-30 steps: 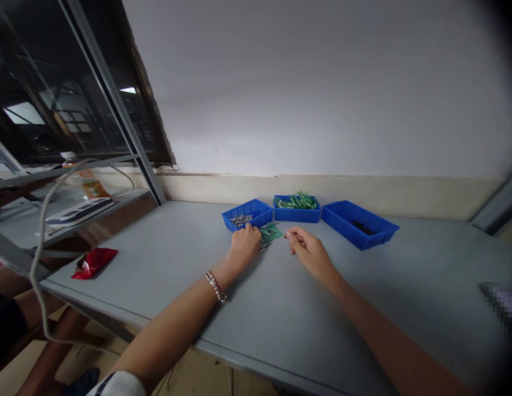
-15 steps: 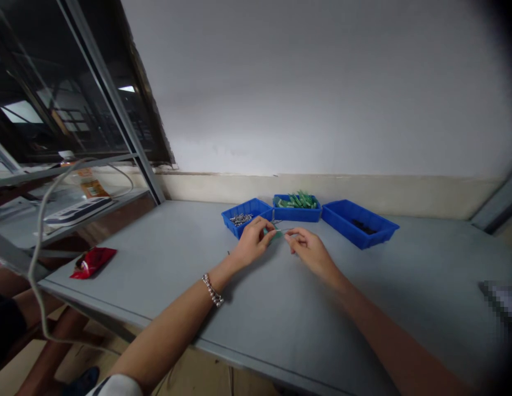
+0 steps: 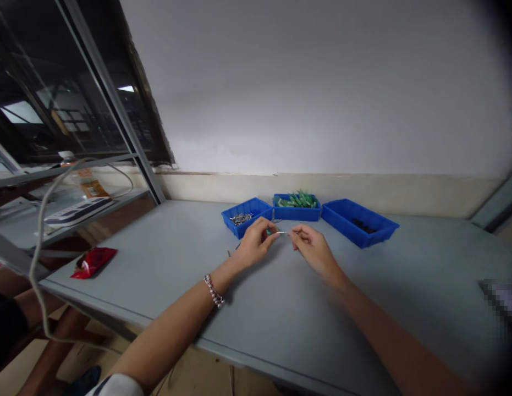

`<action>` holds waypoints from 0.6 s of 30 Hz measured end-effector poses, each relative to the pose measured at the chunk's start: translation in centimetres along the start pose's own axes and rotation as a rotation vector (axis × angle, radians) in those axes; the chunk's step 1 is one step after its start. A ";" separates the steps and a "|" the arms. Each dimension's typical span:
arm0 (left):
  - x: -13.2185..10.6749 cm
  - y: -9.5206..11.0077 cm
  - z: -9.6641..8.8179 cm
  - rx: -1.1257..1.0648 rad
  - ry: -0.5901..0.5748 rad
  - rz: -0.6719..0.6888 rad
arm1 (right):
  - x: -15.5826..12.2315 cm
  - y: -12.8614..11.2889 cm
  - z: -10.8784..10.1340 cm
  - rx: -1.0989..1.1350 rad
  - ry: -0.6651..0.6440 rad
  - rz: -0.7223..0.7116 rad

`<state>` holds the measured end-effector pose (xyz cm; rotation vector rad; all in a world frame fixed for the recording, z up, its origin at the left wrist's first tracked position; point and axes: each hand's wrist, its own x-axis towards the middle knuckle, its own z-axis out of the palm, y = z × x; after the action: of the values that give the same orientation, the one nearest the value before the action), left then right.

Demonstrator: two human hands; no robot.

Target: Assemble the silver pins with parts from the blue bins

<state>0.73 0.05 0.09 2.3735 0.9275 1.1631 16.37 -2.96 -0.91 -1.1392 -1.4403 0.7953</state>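
Over the table, my left hand (image 3: 256, 243) is closed, its fingertips pinching a small green piece (image 3: 269, 231) that is mostly hidden by the fingers. A thin silver rod (image 3: 282, 233) stretches level between my two hands. My right hand (image 3: 314, 247) is closed too, thumb and fingers pinching the rod's right end. Just beyond my left hand stands a blue bin (image 3: 227, 221) holding many small silver metal pieces. Behind both hands, a second blue bin (image 3: 297, 215) is heaped with green pieces. A third blue bin (image 3: 346, 228), right of my right hand, contains small black pieces.
On the grey table (image 3: 272, 324) a red wrapper (image 3: 94, 263) lies near the left edge. A dark object (image 3: 501, 300) is at the far right. A pale cable (image 3: 37, 258) hangs at left, near a bottle (image 3: 88, 179) and another person's leg (image 3: 49, 352). The wall (image 3: 321, 99) borders the back.
The silver rod between my hands now shows more plainly, and the green piece is more covered by my left fingers. My right hand has shifted slightly right.
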 end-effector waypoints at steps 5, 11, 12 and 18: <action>0.0 0.2 0.0 -0.024 -0.042 -0.073 | 0.1 0.2 0.0 0.009 0.004 -0.014; 0.0 0.3 -0.1 -0.057 -0.036 -0.093 | 0.1 0.2 0.1 0.006 -0.009 0.003; 0.0 0.2 0.0 -0.055 -0.029 -0.091 | 0.1 0.2 0.2 0.007 -0.010 0.007; 0.0 0.1 0.2 -0.022 -0.003 -0.044 | 0.0 0.0 0.0 -0.025 -0.018 0.014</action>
<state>0.88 -0.01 0.04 2.3247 0.9559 1.1477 16.41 -2.99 -0.91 -1.1656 -1.4622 0.8012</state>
